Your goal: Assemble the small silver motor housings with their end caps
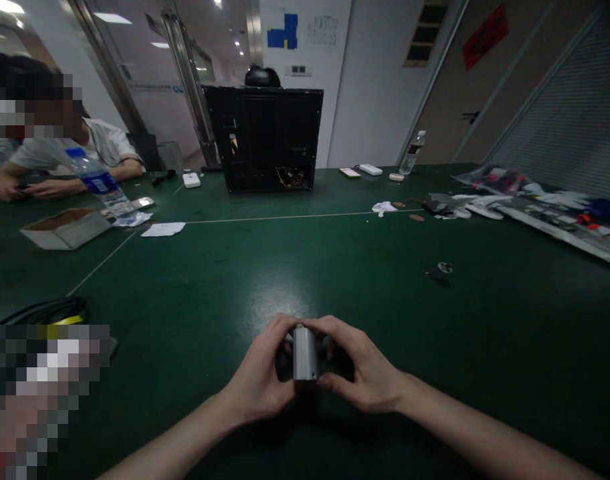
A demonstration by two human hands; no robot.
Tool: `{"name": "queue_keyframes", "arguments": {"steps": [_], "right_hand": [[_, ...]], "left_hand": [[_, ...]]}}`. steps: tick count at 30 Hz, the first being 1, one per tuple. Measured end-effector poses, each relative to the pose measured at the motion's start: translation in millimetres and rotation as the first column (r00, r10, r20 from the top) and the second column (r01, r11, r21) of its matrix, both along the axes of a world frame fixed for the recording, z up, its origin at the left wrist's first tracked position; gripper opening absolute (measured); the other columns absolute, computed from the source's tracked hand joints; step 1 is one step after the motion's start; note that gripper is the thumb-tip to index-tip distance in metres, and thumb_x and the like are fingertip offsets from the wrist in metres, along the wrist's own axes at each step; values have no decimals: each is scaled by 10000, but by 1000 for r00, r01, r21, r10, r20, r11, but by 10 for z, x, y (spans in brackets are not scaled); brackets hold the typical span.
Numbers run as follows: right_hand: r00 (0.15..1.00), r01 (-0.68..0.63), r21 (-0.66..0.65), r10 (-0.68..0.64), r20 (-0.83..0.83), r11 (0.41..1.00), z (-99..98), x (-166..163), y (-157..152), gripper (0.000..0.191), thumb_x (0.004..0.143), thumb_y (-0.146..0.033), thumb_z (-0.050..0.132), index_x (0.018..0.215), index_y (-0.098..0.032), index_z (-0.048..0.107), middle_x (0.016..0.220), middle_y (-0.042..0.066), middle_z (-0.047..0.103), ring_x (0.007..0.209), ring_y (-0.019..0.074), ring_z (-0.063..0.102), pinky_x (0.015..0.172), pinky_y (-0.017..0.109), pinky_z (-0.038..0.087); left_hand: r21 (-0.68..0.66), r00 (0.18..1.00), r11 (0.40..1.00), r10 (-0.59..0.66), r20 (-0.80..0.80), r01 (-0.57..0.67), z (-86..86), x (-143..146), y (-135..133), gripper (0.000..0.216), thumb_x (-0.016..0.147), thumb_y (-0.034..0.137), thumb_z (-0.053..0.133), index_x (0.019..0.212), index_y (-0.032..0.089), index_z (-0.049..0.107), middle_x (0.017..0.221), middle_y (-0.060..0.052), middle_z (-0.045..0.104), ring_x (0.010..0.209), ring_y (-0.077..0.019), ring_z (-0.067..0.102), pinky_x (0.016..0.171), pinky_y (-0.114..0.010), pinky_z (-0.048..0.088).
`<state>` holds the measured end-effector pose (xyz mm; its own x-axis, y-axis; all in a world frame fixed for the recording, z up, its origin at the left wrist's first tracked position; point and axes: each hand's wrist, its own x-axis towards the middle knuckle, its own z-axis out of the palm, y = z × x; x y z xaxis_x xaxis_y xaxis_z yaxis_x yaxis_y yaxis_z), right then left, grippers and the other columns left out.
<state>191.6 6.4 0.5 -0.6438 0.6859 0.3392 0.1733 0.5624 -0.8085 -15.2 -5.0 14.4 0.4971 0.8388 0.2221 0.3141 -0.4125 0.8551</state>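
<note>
Near the front middle of the green table (pixel 295 267), a grey metal housing (pixel 305 353) with a ribbed-looking face is held between my two hands. My left hand (pixel 267 373) curls around its left side, thumb at the near end and fingers at the far end. From the right, my right hand (pixel 362 367) does the same, with its thumb at the lower right corner. A small hole shows near that corner. The fingertips behind the housing are partly hidden. Farther off to the right lies a small dark part with a silvery round face (pixel 442 269).
A black cabinet-like panel (pixel 269 137) stands at the back. Left are a blue-capped bottle (pixel 102 183), an open box (pixel 67 230), coiled cable (pixel 45 310) and a seated person (pixel 109 143). Another bottle (pixel 412 153), gloves (pixel 477 205) and a cluttered tray (pixel 565 230) lie right.
</note>
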Motion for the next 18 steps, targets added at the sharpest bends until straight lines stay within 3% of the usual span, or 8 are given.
{"name": "queue_keyframes", "arguments": {"steps": [4,9,12,14,18], "right_hand": [[999,-5,84,1,47,996,-41,12,-27,648,843,-298,599,1408,-242,286,1212,110,563,982,221,595,808,377,509],[993,-12,254,-19,120,967,-104,3,2,644,848,-209,605,1386,-264,256,1189,104,573,992,213,604,805,365,527],[983,-4,333,-58,177,943,-150,-2,41,637,848,-149,593,1374,-300,267,1205,94,549,1020,219,594,779,358,539],[978,11,331,-79,192,944,-175,0,52,657,833,-113,591,1373,-307,270,1210,89,542,1024,219,593,782,360,540],[988,58,218,-87,128,974,-152,14,28,742,799,-70,576,1406,-279,204,1223,93,550,1021,212,597,809,365,529]], "left_hand": [[-3,999,999,-44,3,44,-6,-12,-1,500,734,169,677,1177,227,452,1096,-71,545,973,-245,560,840,-378,486],[-29,997,996,-79,24,80,-60,-94,1,790,650,312,807,1306,255,370,1269,-100,514,1125,-318,527,952,-467,449],[-12,1000,1000,-28,3,28,-106,-114,-1,616,787,264,686,1330,259,397,1343,-106,510,1230,-318,475,1034,-500,376],[-19,1000,1000,7,-2,-7,-127,-99,-1,509,839,186,604,1315,257,436,1333,-96,543,1233,-295,491,1048,-494,368],[-67,997,997,38,64,-33,-114,-39,1,502,818,124,612,1278,260,462,1260,-66,606,1153,-260,568,1009,-449,426]]}}
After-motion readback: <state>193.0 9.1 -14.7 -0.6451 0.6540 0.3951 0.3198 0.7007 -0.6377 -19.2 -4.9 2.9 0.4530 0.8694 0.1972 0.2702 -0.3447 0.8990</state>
